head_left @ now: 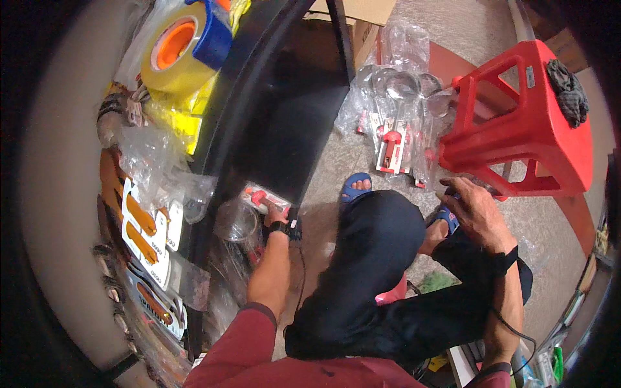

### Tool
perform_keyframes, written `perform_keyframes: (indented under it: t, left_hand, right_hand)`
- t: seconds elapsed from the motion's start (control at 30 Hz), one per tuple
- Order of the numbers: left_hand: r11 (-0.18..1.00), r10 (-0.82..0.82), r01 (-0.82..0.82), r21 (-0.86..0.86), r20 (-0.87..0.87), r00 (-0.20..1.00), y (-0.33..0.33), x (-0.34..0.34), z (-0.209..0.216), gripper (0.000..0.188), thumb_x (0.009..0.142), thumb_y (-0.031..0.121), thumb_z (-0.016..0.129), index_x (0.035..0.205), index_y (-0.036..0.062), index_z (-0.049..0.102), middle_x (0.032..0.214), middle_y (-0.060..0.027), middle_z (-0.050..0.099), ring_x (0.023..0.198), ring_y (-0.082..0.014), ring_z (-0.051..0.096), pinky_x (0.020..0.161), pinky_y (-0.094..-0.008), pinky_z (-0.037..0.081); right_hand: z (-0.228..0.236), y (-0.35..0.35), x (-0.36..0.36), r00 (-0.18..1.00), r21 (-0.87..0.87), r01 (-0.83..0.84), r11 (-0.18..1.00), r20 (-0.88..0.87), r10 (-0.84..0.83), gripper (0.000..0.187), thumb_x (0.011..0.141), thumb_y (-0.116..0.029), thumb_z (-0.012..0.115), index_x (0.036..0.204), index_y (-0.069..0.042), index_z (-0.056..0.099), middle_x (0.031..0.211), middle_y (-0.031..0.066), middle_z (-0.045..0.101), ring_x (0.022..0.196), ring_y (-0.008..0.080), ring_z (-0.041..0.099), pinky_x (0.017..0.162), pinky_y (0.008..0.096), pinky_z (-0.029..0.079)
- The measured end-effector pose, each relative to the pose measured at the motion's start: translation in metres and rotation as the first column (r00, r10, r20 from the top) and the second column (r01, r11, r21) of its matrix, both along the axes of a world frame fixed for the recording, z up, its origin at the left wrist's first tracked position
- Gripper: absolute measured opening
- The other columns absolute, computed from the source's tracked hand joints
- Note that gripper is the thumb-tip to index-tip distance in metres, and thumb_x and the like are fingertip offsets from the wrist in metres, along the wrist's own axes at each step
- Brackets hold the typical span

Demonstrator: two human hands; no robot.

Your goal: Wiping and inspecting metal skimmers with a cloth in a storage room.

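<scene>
My left hand (277, 215) is at the lower end of a black panel, its fingers closed on a red-and-white carded package (261, 195) in clear plastic. Just below it is a round, shiny head (237, 221) wrapped in clear plastic; whether it belongs to that package I cannot tell. My right hand (477, 212) hovers over my blue slipper with fingers apart, and nothing shows in it. Ahead on the floor lie several round-headed metal utensils (402, 85) in clear plastic, with red-and-white cards (392, 147) at their handles.
A red plastic stool (517, 123) with a dark cloth (568, 94) on it stands at the right. The black panel (278, 110) rises at the left. Beyond it are a tape roll (184, 48) and carded orange-handled tools (145, 233). A cardboard box (362, 13) sits at the back.
</scene>
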State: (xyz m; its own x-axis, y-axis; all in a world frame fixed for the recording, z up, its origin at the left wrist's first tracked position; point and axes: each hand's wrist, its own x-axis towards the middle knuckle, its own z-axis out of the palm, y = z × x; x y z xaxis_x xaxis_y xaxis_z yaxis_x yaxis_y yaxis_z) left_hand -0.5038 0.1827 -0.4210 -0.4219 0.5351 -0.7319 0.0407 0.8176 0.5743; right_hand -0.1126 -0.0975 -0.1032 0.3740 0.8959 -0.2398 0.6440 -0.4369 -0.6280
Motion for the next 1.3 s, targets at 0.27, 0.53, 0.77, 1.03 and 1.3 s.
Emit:
perform_keyframes:
  t: [0.27, 0.53, 0.77, 1.03, 1.3]
  left_hand:
    - [0.864, -0.444, 0.504, 0.013, -0.455, 0.772, -0.008, -0.070, -0.024, 0.075, 0.087, 0.054, 0.059, 0.126, -0.0094, 0.051, 0.117, -0.0248, 0.062, 0.104, -0.0368, 0.064, 0.079, -0.0474, 0.053]
    - [0.772, -0.630, 0.576, 0.269, 0.447, 0.635, -0.004, -0.063, 0.037, 0.031, 0.098, 0.023, 0.045, 0.122, 0.0039, 0.051, 0.117, -0.0176, 0.060, 0.102, -0.0343, 0.064, 0.082, -0.0548, 0.056]
    - [0.690, -0.707, 0.601, 0.404, 0.197, 0.679, -0.004, 0.062, 0.155, 0.020, 0.098, 0.020, 0.059, 0.108, 0.0023, 0.061, 0.084, -0.0069, 0.065, 0.066, -0.0144, 0.064, 0.055, -0.0246, 0.054]
    - [0.398, -0.885, 0.646, 0.652, 0.088, 0.456, -0.012, 0.162, 0.239, 0.020, 0.099, 0.021, 0.059, 0.107, 0.0019, 0.062, 0.087, -0.0060, 0.066, 0.068, -0.0114, 0.063, 0.060, -0.0227, 0.052]
    - [0.255, -0.939, 0.655, 0.711, 0.019, 0.344, -0.022, 0.206, 0.298, 0.021, 0.100, 0.018, 0.056, 0.109, -0.0003, 0.063, 0.090, -0.0077, 0.067, 0.072, -0.0116, 0.063, 0.066, -0.0243, 0.050]
  right_hand:
    - [0.012, 0.003, -0.006, 1.000, 0.114, 0.007, 0.993, 0.025, -0.009, 0.023, 0.092, -0.022, 0.062, 0.105, -0.003, 0.057, 0.093, 0.0205, 0.060, 0.089, 0.0432, 0.060, 0.074, 0.0494, 0.047]
    - [0.011, -0.010, 0.010, 0.985, 0.148, 0.064, 0.987, 0.151, -0.086, 0.034, 0.096, -0.034, 0.057, 0.091, -0.001, 0.064, 0.085, 0.0239, 0.062, 0.084, 0.0445, 0.062, 0.071, 0.0523, 0.048]
    - [0.050, -0.041, 0.086, 0.665, 0.496, 0.726, 0.477, -0.330, -0.670, 0.038, 0.098, -0.033, 0.056, 0.099, 0.003, 0.067, 0.085, 0.0154, 0.070, 0.076, 0.0184, 0.066, 0.070, 0.0350, 0.051]
    - [0.054, -0.070, 0.201, 0.432, 0.552, 0.809, 0.202, -0.327, -0.840, 0.048, 0.094, -0.037, 0.060, 0.111, 0.007, 0.064, 0.100, 0.0216, 0.070, 0.088, 0.0238, 0.070, 0.078, 0.0377, 0.054]
    - [0.058, -0.017, 0.241, 0.188, 0.455, 0.877, 0.155, -0.028, -0.982, 0.080, 0.084, -0.056, 0.064, 0.133, 0.004, 0.044, 0.136, 0.0342, 0.047, 0.123, 0.0471, 0.051, 0.100, 0.0506, 0.044]
